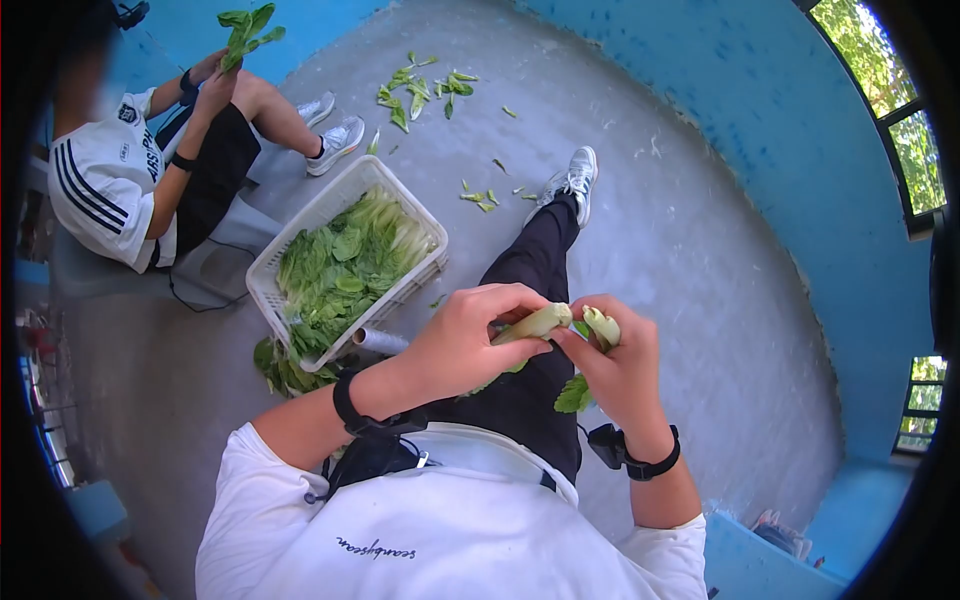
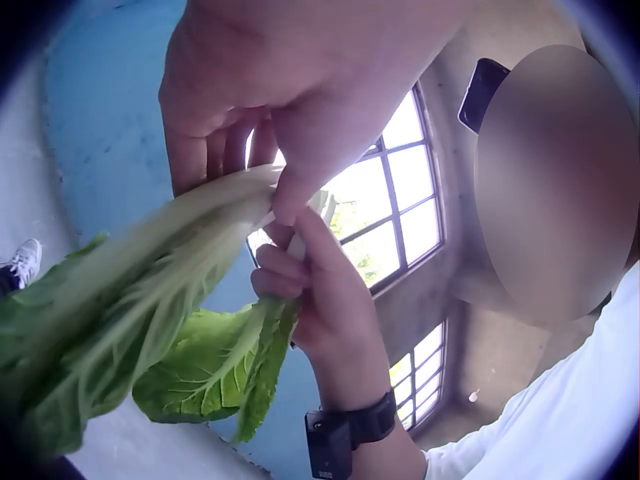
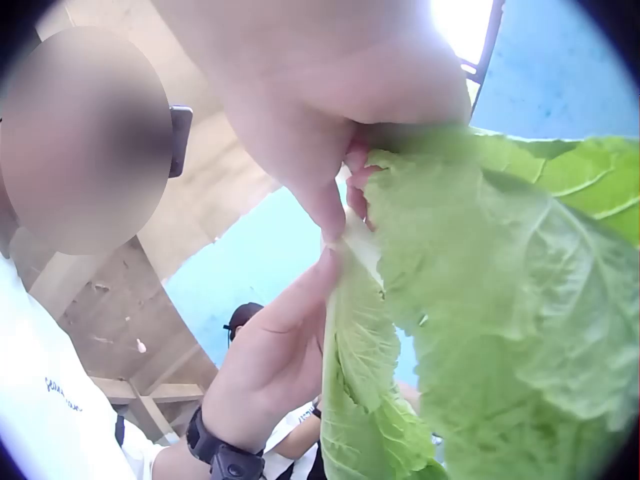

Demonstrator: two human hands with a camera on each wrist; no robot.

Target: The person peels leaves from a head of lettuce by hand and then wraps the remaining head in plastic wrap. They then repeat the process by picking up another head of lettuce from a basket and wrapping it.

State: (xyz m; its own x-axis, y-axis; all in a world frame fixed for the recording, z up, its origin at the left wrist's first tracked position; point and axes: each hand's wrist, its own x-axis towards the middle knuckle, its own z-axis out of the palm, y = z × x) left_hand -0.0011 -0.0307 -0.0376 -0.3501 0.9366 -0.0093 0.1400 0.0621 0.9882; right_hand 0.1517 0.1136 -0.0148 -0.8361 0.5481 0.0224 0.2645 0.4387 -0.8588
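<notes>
In the head view the left hand grips a bunch of leafy greens by its pale stalk, cut end toward the right. Close beside it, the right hand holds another piece with pale stalk ends and a green leaf hanging below. Both hands' fingertips meet between the stalks. The left wrist view shows long leaves trailing from the left hand and a smaller leaf under the right hand. Broad leaves partly cover the right wrist view.
A white crate of greens stands left of the legs, with more greens and a whitish roll beside it. Leaf scraps lie on the grey floor. At the upper left a seated person holds greens.
</notes>
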